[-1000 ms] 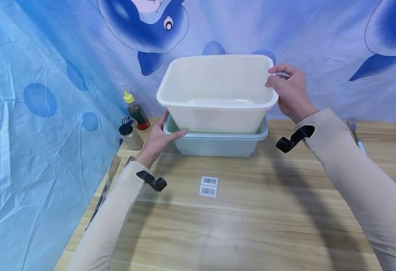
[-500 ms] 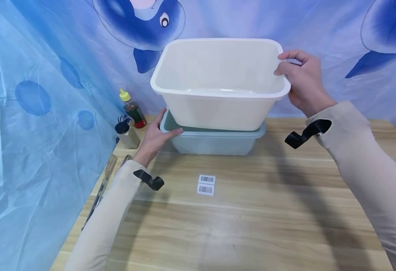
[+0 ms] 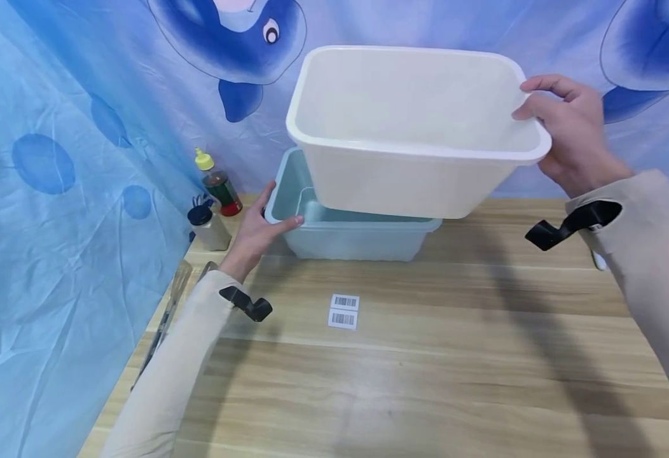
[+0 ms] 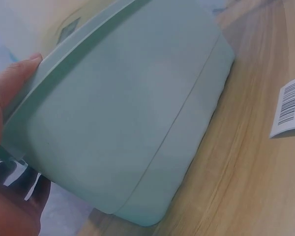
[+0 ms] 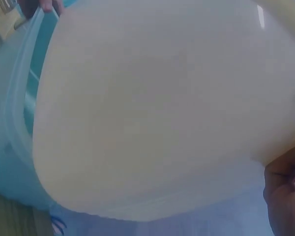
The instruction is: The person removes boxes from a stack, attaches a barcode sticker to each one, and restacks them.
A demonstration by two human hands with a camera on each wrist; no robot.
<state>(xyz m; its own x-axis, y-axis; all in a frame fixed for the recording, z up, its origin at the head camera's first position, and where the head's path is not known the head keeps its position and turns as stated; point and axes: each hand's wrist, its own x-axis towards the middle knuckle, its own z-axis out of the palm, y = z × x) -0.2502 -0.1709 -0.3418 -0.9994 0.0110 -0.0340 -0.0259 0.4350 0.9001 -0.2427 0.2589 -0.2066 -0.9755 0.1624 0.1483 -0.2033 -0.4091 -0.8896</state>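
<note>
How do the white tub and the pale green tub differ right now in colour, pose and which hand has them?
The white tub is cream white; the pale green tub is a soft blue-green. The white tub is lifted and tilted, clear of the table; the pale green tub rests flat on it. The right hand grips the white tub's right rim; the left hand holds the pale green tub's left rim. Both are open, rectangular plastic tubs with rounded corners.

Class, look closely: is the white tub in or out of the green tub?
Out. The right hand holds the white tub by its rim, lifted above the green tub, which the left hand holds on the table.
</note>
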